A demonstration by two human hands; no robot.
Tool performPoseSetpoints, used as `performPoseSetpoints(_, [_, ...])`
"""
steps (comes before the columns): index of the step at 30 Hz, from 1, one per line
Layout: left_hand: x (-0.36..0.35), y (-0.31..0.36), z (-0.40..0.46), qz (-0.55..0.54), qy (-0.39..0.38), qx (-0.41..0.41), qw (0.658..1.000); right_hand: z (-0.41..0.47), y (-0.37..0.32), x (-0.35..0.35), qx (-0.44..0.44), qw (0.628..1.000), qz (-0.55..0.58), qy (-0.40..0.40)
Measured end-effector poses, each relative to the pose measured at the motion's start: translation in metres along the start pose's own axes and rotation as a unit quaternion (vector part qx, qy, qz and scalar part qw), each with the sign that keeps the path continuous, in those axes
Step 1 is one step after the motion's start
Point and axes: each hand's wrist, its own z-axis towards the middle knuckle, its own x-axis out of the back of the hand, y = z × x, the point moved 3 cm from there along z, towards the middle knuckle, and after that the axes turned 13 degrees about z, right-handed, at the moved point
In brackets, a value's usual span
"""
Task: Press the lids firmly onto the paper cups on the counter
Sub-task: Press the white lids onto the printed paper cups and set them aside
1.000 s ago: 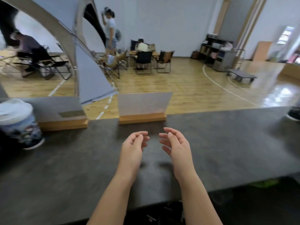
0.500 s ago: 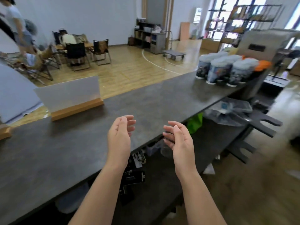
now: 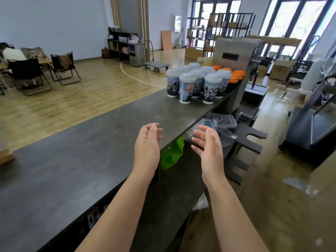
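Both grips are released and hold nothing: the left hand [image 3: 147, 144] hangs over the near edge of the dark counter [image 3: 76, 160], the right hand [image 3: 209, 150] just past that edge, palms facing each other. The paper cups [image 3: 196, 82], white lids [image 3: 187, 76] on, cluster at the counter's far end, well apart from the hands. Their printed pictures show no writing I can read. Orange-lidded cups [image 3: 234, 77] stand behind them.

- I see a bare stretch of the dark grey stone-look counter [image 3: 91, 151] between my hands and the cluster of white-lidded printed paper cups [image 3: 196, 82].
- The steel box-shaped machine [image 3: 234, 57] stands just behind the cups.
- Orange-lidded dark cups [image 3: 234, 77] crowd their right side.
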Motion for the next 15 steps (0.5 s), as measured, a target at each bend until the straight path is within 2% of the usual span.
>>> performPoseSetpoints(5, [-0.096,0.017,0.111,0.029,-0.021,-0.020,0.999,0.160,0.024,0.024,-0.007,1.000,0.000,-0.021])
performPoseSetpoints(11, [-0.190,0.027,0.244,0.008,0.009,0.039,0.999,0.318,0.055,0.022,-0.049,0.996,-0.026,-0.077])
performPoseSetpoints(15, [-0.230,0.030,0.303,-0.024,0.035,0.103,0.994,0.389,0.069,0.004,-0.061,0.992,-0.040,-0.106])
